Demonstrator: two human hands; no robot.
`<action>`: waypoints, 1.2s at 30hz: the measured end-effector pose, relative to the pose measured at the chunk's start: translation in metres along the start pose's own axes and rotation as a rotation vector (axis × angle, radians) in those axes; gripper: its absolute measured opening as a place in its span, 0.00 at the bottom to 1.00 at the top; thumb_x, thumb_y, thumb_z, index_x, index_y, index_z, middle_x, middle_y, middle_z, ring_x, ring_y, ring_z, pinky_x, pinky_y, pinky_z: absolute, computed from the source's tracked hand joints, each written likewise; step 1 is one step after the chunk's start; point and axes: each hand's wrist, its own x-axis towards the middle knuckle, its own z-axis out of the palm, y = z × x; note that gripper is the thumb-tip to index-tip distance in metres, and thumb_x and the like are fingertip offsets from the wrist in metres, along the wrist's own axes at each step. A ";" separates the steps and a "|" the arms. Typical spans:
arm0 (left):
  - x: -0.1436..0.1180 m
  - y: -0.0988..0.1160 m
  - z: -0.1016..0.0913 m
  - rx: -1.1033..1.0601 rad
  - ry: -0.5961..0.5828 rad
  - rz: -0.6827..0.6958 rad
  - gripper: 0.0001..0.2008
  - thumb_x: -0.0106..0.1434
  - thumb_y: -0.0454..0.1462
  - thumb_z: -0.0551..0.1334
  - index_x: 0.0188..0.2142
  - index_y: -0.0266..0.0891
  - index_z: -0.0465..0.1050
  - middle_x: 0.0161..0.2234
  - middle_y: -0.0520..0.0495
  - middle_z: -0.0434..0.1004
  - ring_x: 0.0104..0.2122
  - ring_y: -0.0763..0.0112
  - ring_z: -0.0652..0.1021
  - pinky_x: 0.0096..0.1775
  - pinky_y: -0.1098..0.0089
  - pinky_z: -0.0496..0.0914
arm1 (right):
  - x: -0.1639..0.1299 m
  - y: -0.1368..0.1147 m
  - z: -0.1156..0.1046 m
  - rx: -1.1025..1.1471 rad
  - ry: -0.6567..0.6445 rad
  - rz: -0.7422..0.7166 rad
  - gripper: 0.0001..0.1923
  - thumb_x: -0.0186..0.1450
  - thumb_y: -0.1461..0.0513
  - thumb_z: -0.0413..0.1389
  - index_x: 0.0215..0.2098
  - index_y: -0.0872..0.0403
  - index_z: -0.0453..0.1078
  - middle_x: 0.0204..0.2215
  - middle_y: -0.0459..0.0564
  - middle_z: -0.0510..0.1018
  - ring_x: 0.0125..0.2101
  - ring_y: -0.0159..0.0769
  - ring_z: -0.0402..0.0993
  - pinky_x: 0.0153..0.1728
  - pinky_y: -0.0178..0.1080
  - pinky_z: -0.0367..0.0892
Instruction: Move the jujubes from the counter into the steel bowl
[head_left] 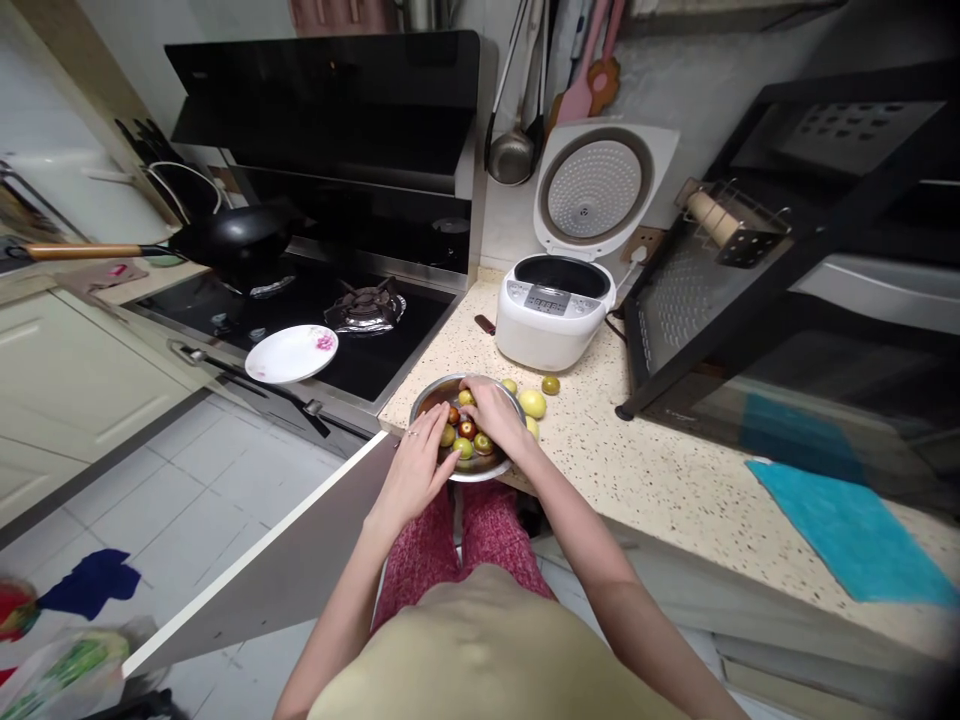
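Both hands sit in the steel bowl point(466, 428) at the desk's near edge — left hand point(415, 468) released, resting on the rim; right hand point(491, 412) curled over small fruits point(466, 430) — smooth, firm, likely slippery; best pinched around the middle.

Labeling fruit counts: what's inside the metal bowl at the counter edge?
The metal bowl holds small round fruits, green and reddish-brown. The left hand and right hand reach into it and cover part of the contents, so no full count.
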 end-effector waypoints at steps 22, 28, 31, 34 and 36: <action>0.001 0.000 -0.001 -0.030 -0.026 -0.037 0.33 0.78 0.46 0.52 0.76 0.40 0.45 0.72 0.33 0.60 0.71 0.51 0.63 0.69 0.46 0.61 | -0.033 0.001 -0.004 -0.144 -0.050 -0.025 0.19 0.69 0.71 0.55 0.57 0.57 0.73 0.48 0.59 0.80 0.47 0.47 0.78 0.50 0.46 0.71; 0.000 0.001 -0.004 -0.049 -0.045 -0.038 0.34 0.78 0.46 0.53 0.76 0.43 0.42 0.72 0.34 0.59 0.72 0.50 0.62 0.69 0.45 0.60 | -0.069 0.004 -0.009 0.047 0.235 -0.044 0.16 0.74 0.66 0.51 0.56 0.53 0.75 0.50 0.56 0.80 0.51 0.47 0.77 0.55 0.50 0.72; 0.004 0.003 -0.013 -0.096 -0.079 -0.047 0.34 0.77 0.46 0.54 0.76 0.46 0.41 0.73 0.36 0.57 0.72 0.51 0.62 0.69 0.47 0.62 | -0.095 0.006 -0.011 0.108 0.393 -0.040 0.16 0.75 0.64 0.50 0.55 0.50 0.75 0.51 0.55 0.80 0.53 0.46 0.76 0.56 0.52 0.72; 0.015 0.005 -0.025 -0.135 -0.101 -0.014 0.34 0.77 0.45 0.54 0.77 0.49 0.42 0.74 0.38 0.56 0.71 0.52 0.63 0.69 0.49 0.63 | -0.119 0.019 -0.011 0.106 0.537 -0.008 0.14 0.75 0.64 0.50 0.52 0.49 0.76 0.48 0.55 0.81 0.52 0.45 0.76 0.55 0.52 0.73; 0.029 0.007 -0.032 -0.138 -0.112 0.050 0.32 0.77 0.44 0.54 0.76 0.50 0.44 0.73 0.40 0.57 0.71 0.53 0.63 0.69 0.50 0.62 | -0.132 0.032 -0.010 0.069 0.610 0.032 0.14 0.75 0.64 0.50 0.50 0.50 0.77 0.46 0.55 0.81 0.50 0.45 0.77 0.53 0.52 0.74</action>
